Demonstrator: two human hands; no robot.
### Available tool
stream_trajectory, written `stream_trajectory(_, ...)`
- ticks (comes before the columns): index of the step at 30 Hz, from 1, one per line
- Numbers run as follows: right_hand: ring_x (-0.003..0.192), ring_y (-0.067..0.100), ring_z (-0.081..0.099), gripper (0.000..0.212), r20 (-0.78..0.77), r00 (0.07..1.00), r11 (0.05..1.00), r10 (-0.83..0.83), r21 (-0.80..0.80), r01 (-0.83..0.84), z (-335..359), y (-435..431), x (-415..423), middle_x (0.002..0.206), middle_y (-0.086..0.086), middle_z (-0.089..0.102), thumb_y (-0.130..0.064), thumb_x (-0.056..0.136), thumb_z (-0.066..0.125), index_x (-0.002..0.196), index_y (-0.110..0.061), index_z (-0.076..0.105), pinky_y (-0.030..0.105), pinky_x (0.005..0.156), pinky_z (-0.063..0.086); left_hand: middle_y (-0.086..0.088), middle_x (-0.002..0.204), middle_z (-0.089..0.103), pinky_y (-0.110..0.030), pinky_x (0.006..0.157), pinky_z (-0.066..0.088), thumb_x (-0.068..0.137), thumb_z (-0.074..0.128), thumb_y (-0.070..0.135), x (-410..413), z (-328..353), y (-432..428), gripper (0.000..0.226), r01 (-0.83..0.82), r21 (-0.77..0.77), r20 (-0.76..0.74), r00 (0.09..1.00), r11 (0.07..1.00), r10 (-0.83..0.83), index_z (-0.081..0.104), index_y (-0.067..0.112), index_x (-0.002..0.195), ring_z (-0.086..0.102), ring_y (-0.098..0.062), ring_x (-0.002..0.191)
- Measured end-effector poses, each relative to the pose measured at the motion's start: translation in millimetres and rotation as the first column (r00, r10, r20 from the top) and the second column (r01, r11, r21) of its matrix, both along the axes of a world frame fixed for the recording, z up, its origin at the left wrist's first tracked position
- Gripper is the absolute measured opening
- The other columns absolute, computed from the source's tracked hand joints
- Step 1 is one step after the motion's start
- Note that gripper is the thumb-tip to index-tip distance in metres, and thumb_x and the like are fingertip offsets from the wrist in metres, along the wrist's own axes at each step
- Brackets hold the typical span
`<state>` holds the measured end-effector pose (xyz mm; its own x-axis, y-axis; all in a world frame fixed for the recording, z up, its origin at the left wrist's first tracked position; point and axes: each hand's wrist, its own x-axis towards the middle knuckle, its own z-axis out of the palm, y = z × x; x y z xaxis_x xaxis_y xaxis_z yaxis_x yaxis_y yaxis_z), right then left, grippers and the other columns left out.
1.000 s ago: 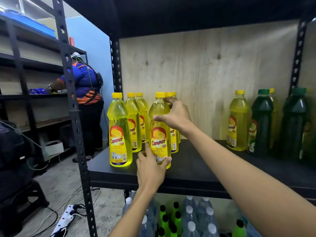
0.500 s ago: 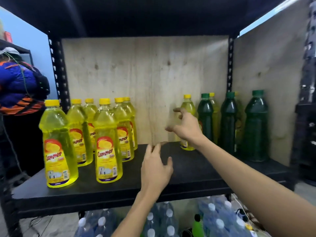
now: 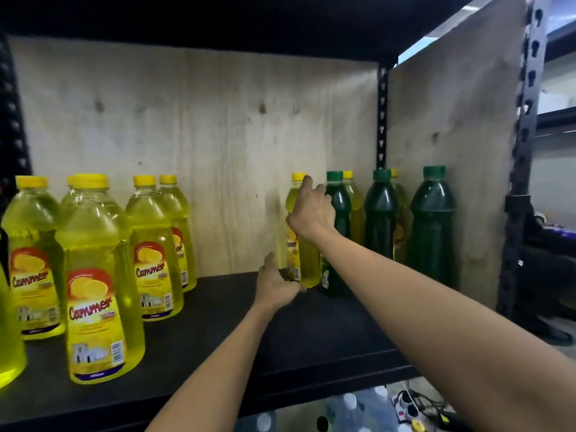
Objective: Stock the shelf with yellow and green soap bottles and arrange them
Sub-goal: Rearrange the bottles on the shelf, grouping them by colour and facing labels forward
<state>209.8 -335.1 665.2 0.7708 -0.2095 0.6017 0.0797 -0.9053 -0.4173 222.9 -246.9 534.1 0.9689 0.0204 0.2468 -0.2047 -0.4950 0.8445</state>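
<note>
The lone yellow bottle [image 3: 300,244] stands upright on the shelf [image 3: 311,332], cap up, label facing left, just left of the green bottles [image 3: 383,219]. The right hand [image 3: 311,213] wraps its shoulder from the right and looks closed on it; the left hand [image 3: 276,283], fingers loosely spread, touches its base from the front-left. Both hands are on it, the right higher.
</note>
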Motion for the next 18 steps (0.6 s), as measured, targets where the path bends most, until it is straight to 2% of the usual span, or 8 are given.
stream_trajectory(5, 0.115, 0.035, 0.061, 0.089, -0.02, 0.999, 0.998, -0.039, -0.04, 0.038, -7, 3, 21, 0.132, 0.019, 0.054, -0.016, 0.083, 0.075, 0.151, -0.001, 0.019, 0.042, 0.077, 0.056, 0.0, 0.153, 0.041, -0.034, 0.112, 0.035, 0.069, 0.088, 0.023, 24, -1, -5, 0.114, 0.128, -0.033, -0.074, 0.989, 0.991, -0.13, 0.016, 0.023, 0.157, 0.042, -0.02, 0.137)
stream_trajectory(8, 0.116, 0.036, 0.061, 0.094, 0.002, 0.997, 0.995, -0.082, -0.049, 0.082, -10, 4, 26, 0.141, 0.021, 0.047, -0.019, 0.084, 0.076, 0.153, 0.001, 0.015, 0.042, 0.076, 0.057, 0.001, 0.151, 0.042, -0.036, 0.113, 0.037, 0.069, 0.089, 0.032, 39, -3, -9, 0.111, 0.157, -0.057, -0.05, 0.986, 0.986, -0.16, 0.02, 0.022, 0.155, 0.045, -0.019, 0.135)
stream_trajectory(10, 0.114, 0.036, 0.062, 0.089, 0.026, 0.995, 0.994, -0.097, -0.048, 0.098, -13, 3, 29, 0.145, 0.021, 0.041, -0.02, 0.083, 0.077, 0.15, 0.002, 0.023, 0.041, 0.075, 0.057, 0.002, 0.147, 0.047, -0.032, 0.109, 0.04, 0.072, 0.087, 0.032, 45, -6, -9, 0.102, 0.142, -0.094, -0.019, 0.989, 0.985, -0.144, 0.026, 0.021, 0.153, 0.048, -0.016, 0.13)
stream_trajectory(14, 0.106, 0.039, 0.064, 0.063, 0.112, 0.992, 0.995, -0.064, -0.073, 0.072, -18, -1, 30, 0.135, 0.017, 0.044, -0.026, 0.082, 0.078, 0.132, -0.002, 0.049, 0.042, 0.074, 0.055, 0.001, 0.134, 0.057, -0.03, 0.101, 0.047, 0.071, 0.088, 0.031, 52, -14, -8, 0.091, 0.115, -0.122, 0.06, 0.992, 0.986, -0.108, 0.037, 0.02, 0.146, 0.058, -0.015, 0.117)
stream_trajectory(16, 0.103, 0.041, 0.063, 0.059, 0.159, 0.987, 0.996, -0.026, -0.077, 0.039, -19, 0, 29, 0.129, 0.015, 0.048, -0.029, 0.08, 0.079, 0.127, -0.005, 0.054, 0.041, 0.072, 0.052, 0.003, 0.125, 0.059, -0.025, 0.091, 0.047, 0.073, 0.087, 0.028, 51, -14, -8, 0.086, 0.092, -0.124, 0.094, 0.992, 0.988, -0.08, 0.038, 0.016, 0.143, 0.059, -0.012, 0.104)
stream_trajectory(18, 0.103, 0.039, 0.062, 0.059, 0.231, 0.972, 0.996, 0.03, -0.092, -0.008, -18, 5, 30, 0.122, 0.014, 0.054, -0.031, 0.076, 0.08, 0.125, -0.009, 0.056, 0.038, 0.07, 0.049, 0.003, 0.121, 0.06, -0.024, 0.087, 0.046, 0.073, 0.086, 0.026, 50, -11, -6, 0.084, 0.034, -0.152, 0.123, 0.992, 0.988, -0.015, 0.037, 0.016, 0.141, 0.06, -0.011, 0.098)
